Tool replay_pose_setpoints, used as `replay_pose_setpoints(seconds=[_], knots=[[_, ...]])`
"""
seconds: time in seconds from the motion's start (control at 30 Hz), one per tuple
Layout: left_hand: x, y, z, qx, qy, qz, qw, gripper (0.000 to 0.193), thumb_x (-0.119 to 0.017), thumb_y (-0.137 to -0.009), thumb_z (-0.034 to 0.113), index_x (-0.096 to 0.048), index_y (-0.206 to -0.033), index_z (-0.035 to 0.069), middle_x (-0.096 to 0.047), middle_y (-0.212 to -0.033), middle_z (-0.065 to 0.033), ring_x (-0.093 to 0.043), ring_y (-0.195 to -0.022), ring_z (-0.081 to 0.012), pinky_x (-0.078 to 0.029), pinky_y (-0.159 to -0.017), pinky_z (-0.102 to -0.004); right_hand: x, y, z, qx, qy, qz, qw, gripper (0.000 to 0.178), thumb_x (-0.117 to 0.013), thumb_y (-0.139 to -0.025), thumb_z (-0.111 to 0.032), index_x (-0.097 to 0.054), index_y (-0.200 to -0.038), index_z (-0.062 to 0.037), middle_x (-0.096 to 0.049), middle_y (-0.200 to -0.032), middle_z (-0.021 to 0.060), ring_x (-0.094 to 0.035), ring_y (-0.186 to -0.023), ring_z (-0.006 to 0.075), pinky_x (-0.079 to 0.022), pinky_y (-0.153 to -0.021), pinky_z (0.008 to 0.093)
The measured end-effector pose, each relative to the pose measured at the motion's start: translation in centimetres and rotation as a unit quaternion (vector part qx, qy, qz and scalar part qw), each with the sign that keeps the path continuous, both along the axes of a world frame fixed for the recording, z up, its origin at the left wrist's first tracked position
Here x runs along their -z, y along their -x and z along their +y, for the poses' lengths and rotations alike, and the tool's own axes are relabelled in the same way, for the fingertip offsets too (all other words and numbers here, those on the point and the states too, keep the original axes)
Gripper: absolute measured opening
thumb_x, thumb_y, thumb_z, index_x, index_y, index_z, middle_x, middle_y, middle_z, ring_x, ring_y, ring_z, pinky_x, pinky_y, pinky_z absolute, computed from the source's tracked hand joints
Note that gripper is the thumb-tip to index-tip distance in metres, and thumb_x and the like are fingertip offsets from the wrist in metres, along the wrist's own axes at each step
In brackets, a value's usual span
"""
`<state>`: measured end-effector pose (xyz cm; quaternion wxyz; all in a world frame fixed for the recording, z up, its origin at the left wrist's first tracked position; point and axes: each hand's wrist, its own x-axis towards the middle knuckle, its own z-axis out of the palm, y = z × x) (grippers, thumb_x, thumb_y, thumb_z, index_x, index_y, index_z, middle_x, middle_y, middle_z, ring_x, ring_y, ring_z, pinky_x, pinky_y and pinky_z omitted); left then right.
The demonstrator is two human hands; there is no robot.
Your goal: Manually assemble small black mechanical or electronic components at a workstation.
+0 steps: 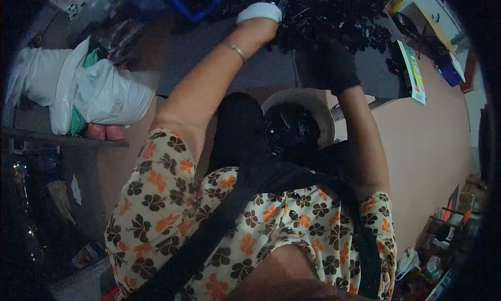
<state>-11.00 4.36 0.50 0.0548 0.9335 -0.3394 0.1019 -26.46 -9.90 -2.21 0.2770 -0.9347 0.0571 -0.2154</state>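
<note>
Both my arms reach forward over a dark worktable (198,56). A white covering, probably a glove, is on my left hand (260,14), beside the left edge of a heap of small glossy black pieces (339,24); its fingers are lost in the gloom. In a black glove, my right hand (336,69) is at the heap's near edge, its fingers blending into the dark pieces. Whether either hand holds a piece cannot be made out. Below the table edge, a pale round bucket (326,110) contains more shiny black pieces (292,129).
White plastic sacks (112,92) stand at the left. A green and white flat box (412,71) lies at the table's right edge, with a cardboard box (430,27) beyond it. Assorted items (443,233) crowd the lower right, beside the pinkish floor (428,139).
</note>
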Motion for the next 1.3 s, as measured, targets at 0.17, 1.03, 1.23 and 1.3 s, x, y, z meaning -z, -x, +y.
replay_pose_setpoints(seconds=[0.17, 1.03, 1.23, 1.3], knots=[[-0.7, 1.0, -1.3, -0.037, -0.012, 0.003, 0.999, 0.025, -0.054, -0.072, 0.009, -0.064, -0.095, 0.011, -0.061, -0.094, -0.0166, -0.059, -0.089, -0.0347, -0.049, -0.076, -0.0438, -1.7, -0.2, 2.0, -0.010, 0.169, -0.040, 0.985, 0.023, -0.052, -0.080, -0.015, -0.061, -0.100, -0.0079, -0.057, -0.106, 0.0151, -0.053, -0.101, 0.0284, -0.044, -0.081, 0.0361], [-2.5, 10.5, 8.1, 0.230, 0.399, 0.401, 0.792, 0.030, -0.059, -0.076, -0.001, -0.059, -0.106, 0.000, -0.061, -0.097, -0.0059, -0.057, -0.079, -0.0095, -0.049, -0.066, -0.0231, -3.9, 4.9, 6.1, -0.107, 0.186, -0.256, 0.943, 0.009, -0.060, -0.076, -0.006, -0.057, -0.084, -0.0073, -0.059, -0.085, 0.0092, -0.059, -0.076, 0.0270, -0.048, -0.063, 0.0348], [-3.3, 11.7, 8.5, 0.238, 0.440, 0.441, 0.745, 0.023, -0.063, -0.079, 0.007, -0.060, -0.101, 0.000, -0.062, -0.086, -0.0073, -0.059, -0.069, -0.0108, -0.052, -0.059, -0.0222, -4.1, 5.6, 6.1, -0.121, 0.241, -0.239, 0.933, 0.010, -0.061, -0.074, -0.007, -0.057, -0.084, -0.0065, -0.059, -0.084, 0.0095, -0.058, -0.078, 0.0274, -0.048, -0.063, 0.0356], [-2.8, 11.7, 8.4, 0.247, 0.437, 0.404, 0.765, 0.023, -0.063, -0.080, 0.010, -0.060, -0.100, -0.001, -0.062, -0.082, -0.0070, -0.058, -0.068, -0.0108, -0.051, -0.058, -0.0225, -3.6, 5.7, 6.3, -0.108, 0.238, -0.237, 0.936, 0.012, -0.062, -0.074, -0.008, -0.058, -0.086, -0.0058, -0.059, -0.086, 0.0105, -0.058, -0.080, 0.0272, -0.048, -0.064, 0.0348]])
